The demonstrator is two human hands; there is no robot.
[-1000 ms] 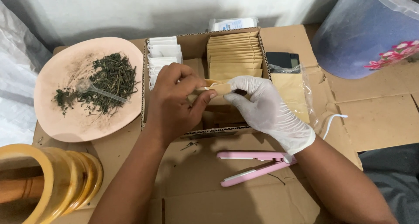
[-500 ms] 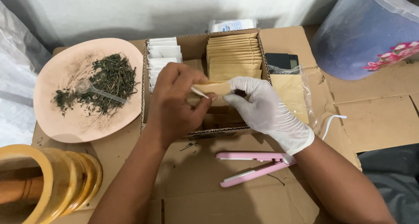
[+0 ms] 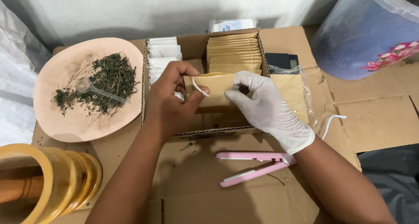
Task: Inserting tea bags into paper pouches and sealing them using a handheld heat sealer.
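Flattened cardboard surface (image 3: 244,198), pale wall behind. We hold one tan paper sachet (image 3: 217,91) over the open cardboard box (image 3: 218,130): left hand (image 3: 168,104) grip closed on its edge and white string (image 3: 198,87), gloved right hand (image 3: 262,106) pinching the other side. Dried herbs (image 3: 109,82) remain on the pink plate (image 3: 83,128) at the left edge; pink sealer (image 3: 255,165) lies untouched near the front edge. Sachet apparently unsealed.
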